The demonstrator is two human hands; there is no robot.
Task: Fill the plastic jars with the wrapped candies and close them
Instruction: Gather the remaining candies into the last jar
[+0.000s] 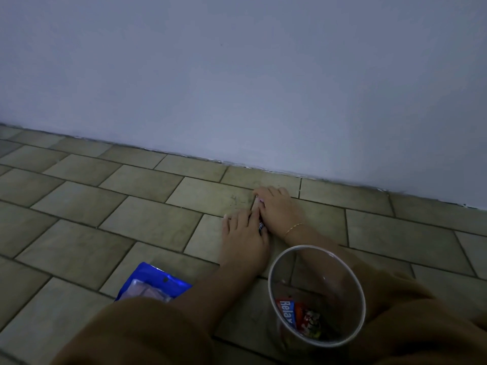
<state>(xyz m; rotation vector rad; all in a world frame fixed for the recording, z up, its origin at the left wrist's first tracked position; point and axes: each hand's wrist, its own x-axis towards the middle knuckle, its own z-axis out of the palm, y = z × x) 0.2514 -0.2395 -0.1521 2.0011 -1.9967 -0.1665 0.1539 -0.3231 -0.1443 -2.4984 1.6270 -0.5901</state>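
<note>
Candies [261,225] lie gathered between your hands on the tiled floor [79,201].
Your left hand [243,234] and right hand [276,206] cup them, fingers curled; nearer you, a round clear plastic jar [316,296] holds glossy wrappers (one reads "Relax").

A floor [79,206] of pale olive rectangular tiles, laid in offset rows with dark grout lines, spreads beneath and all around the fingers [253,214]. Some faint dark scuffing marks the tile just left of them. Beyond the fingers, close behind, a plain pale blue-grey wall [237,75] rises and fills the upper half of the view; its foot meets the floor along a slightly ragged, chipped paint line. A thin gold bracelet [293,228] circles the wrist just behind the fingers, on the right.
</note>
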